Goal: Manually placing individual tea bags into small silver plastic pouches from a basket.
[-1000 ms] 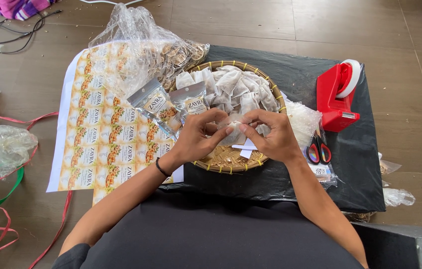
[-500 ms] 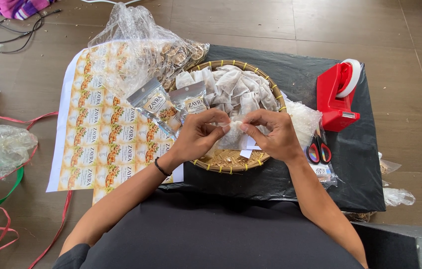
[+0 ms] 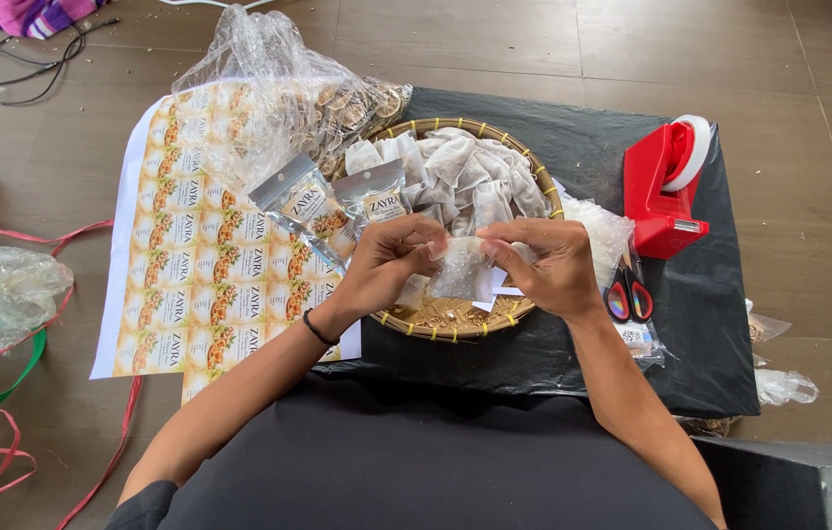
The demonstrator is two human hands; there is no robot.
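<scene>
Label sheets (image 3: 200,285): printed sticker labels are lying flat at the far left, partly tucked under the table's black cover (image 3: 573,147).
Clear bags (image 3: 269,88): a crumpled plastic heap is sitting on the sheets, with two sealed labelled pouches (image 3: 338,201) leaning at the basket's left rim.
Left hand (image 3: 391,260): it's pinching the left top corner of a small translucent sachet (image 3: 460,270), fingers closed tight on the edge.
Sachet: it's hanging over the near side of the woven basket (image 3: 524,172), stretched between both hands.
Handling: it's looking feather-light, soft and limp, likely slippery film; thin enough to tear, so the top corners are the place to grip, not the filled belly.
Right hand (image 3: 548,265): it's gripping the opposite top corner, thumb and fingers pressed shut on the film.
Basket load: more white sachets (image 3: 465,167) are piling up at the back, crowding just behind the hands.
Scissors (image 3: 622,294): red-handled, lying just right of the right wrist, close enough to catch an elbow.
Tape dispenser (image 3: 666,186): red, standing well clear at the far right.
</scene>
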